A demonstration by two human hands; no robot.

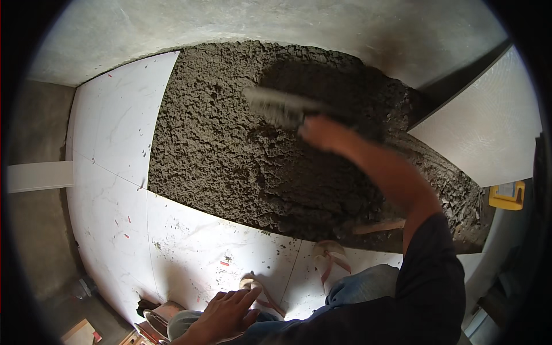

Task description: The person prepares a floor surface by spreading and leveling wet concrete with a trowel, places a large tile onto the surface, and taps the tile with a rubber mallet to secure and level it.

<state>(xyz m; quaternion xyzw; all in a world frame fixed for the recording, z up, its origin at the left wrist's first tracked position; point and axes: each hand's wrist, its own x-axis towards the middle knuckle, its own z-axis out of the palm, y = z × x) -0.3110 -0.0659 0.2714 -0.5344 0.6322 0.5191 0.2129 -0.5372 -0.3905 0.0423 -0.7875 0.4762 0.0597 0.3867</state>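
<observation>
My right hand [322, 132] reaches out over a bed of dark, damp mortar [201, 115], closed round one end of a long pale brush-like tool [276, 104]. Motion smears the tool, and streaks like bristles show along its lower edge. It is at the mortar's surface; whether it touches cannot be told. Shadow darkens the mortar around my right forearm. Near the lower edge, my left hand [230, 313] lies over my knee, holding nothing, its fingers stretched out and slightly apart.
White marbled tiles [115, 115] border the mortar on the left and front. A large tile [489, 115] leans at the right, near a yellow tool [507, 195]. A wooden handle [379, 226] lies by the mortar's front edge. My sandals [330, 256] stand on the tiles. A grey wall [230, 23] rises behind.
</observation>
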